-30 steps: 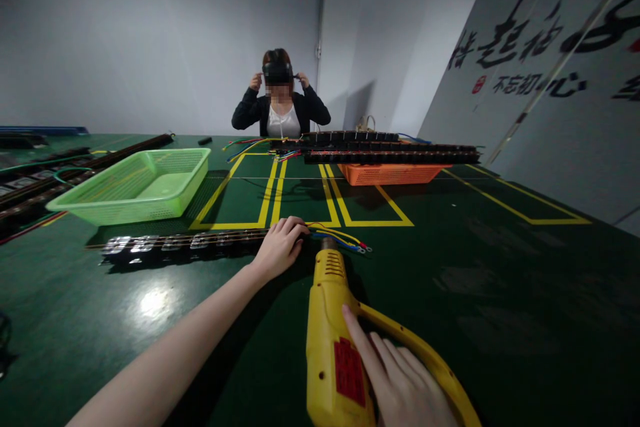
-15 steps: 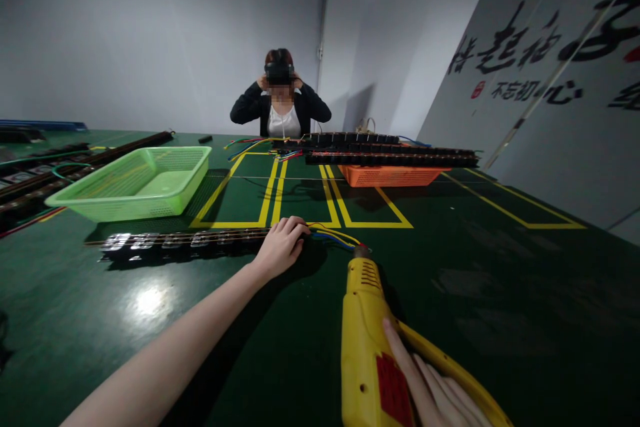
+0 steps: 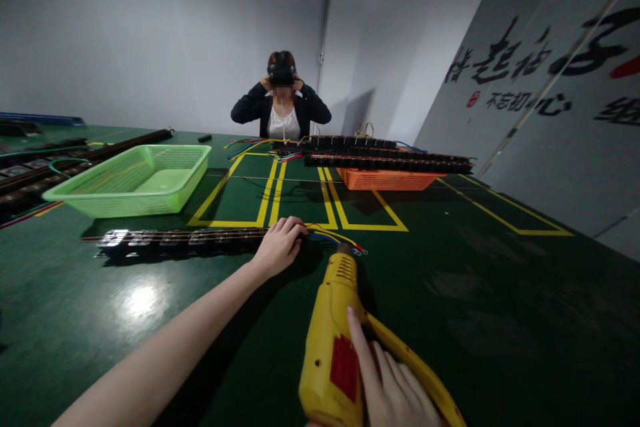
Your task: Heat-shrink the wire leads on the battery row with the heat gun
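Observation:
A yellow heat gun (image 3: 330, 333) with a red label is gripped in my right hand (image 3: 387, 373). Its dark nozzle (image 3: 345, 249) points away from me, close beside the wires' ends. Blue and yellow wires (image 3: 333, 236) tipped with ring terminals (image 3: 361, 251) lie on the table. My left hand (image 3: 281, 245) is wrapped over the right end of a long black strip-like assembly (image 3: 200, 241) with shiny metal pieces, where the wires come out. The underside of the left fingers is hidden.
A light green plastic basket (image 3: 170, 203) stands at left, near more long assemblies (image 3: 115, 157). Farther back, several black assemblies (image 3: 390, 160) rest across an orange basket (image 3: 395, 180). A person (image 3: 283, 103) wearing a headset sits opposite. Yellow tape lines (image 3: 300, 225) mark the green table.
The heat gun in my right hand has moved left, its nozzle shifting off the wire tips so the ring terminals show. My left hand stays on the assembly.

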{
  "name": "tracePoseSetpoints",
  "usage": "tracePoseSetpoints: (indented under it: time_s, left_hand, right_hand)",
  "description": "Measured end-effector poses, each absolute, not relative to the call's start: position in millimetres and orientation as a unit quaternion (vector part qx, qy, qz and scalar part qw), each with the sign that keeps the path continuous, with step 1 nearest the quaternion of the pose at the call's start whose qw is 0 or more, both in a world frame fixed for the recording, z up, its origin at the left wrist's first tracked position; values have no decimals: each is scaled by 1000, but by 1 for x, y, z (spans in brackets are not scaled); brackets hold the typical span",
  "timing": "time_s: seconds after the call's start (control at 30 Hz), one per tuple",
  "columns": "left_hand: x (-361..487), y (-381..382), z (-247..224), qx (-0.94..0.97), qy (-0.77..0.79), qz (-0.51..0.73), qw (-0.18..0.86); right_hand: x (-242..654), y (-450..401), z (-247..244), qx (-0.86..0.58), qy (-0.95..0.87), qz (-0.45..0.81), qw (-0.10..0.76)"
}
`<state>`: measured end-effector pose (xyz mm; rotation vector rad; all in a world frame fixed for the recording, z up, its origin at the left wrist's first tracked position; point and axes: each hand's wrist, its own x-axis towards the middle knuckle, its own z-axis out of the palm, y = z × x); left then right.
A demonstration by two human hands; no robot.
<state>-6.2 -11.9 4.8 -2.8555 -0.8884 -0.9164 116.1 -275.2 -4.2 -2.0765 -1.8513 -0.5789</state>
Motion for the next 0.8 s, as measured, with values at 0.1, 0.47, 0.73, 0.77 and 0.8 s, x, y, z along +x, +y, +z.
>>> tracePoseSetpoints:
  time_s: [0.1,0.47,0.73,0.77,0.8]
  left_hand:
    - [-6,-12,4,-913,-286,-292,9]
    - [-5,-11,5,-916,-294,-271,26]
    - [-9,-9,5,-929,-275,-245,28]
    - [-9,-9,6,-930,-275,-240,28]
    - [-8,-9,7,-932,-276,-233,28]
  right_hand:
    - [109,-264,1,-688,-667,-225,178]
    - [95,-244,9,-646,-728,-162,162]
    - [96,-241,27,-613,-727,-240,194]
    - [98,-241,28,-607,-730,-246,193]
    - [100,-241,29,-603,-733,-250,191]
